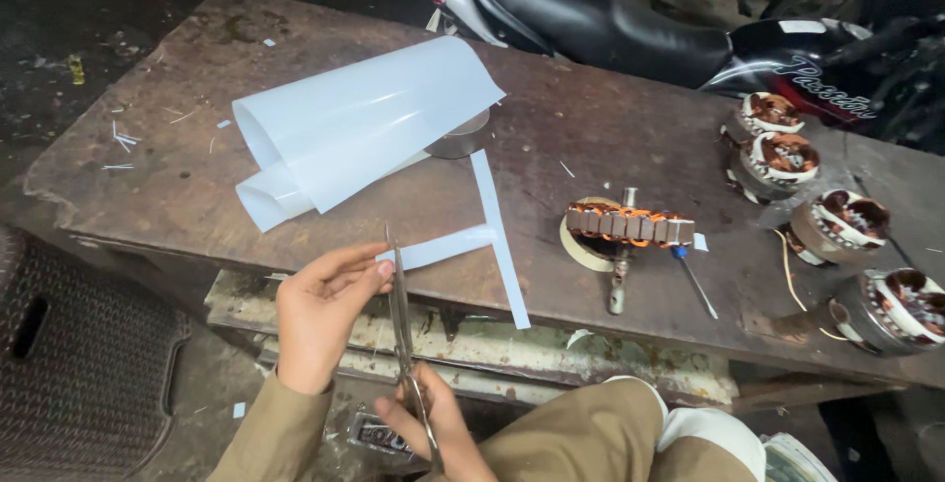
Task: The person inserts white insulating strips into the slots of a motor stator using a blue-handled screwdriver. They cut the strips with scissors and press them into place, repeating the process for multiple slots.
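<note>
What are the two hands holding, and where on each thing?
Left hand pinches the white strip at its near end; right hand grips the scissors by the handles.

Dim overall, soft overhead light; glare on the white sheet (364, 123) (near blown out), bench (610, 128) corners murky, focus sharp.

The scissors' handles (425, 433) are hidden in the right hand (433, 423), partly cut off below.

white rectangular label (801, 26) on dark motorcycle body (787, 54), top right
</note>
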